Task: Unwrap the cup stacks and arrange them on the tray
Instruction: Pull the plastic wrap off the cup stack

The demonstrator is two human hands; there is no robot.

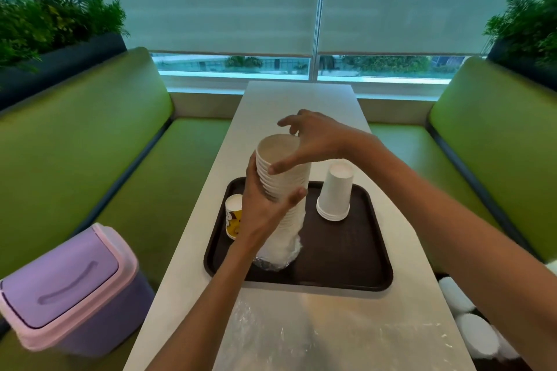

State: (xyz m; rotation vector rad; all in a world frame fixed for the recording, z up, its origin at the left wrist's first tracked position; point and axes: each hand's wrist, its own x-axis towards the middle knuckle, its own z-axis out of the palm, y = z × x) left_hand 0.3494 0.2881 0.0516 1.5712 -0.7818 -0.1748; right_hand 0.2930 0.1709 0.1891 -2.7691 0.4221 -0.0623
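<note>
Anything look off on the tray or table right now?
The tall cup stack, gripped by the left hand and right hand, has wrap bunched round its bottom end over the tray. A loose plastic sheet lies on the table, not in the bin.

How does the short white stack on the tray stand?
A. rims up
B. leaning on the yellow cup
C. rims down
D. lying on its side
C: the short stack stands with its wide rims on the tray and its closed base on top, apart from the yellow cup.
</note>
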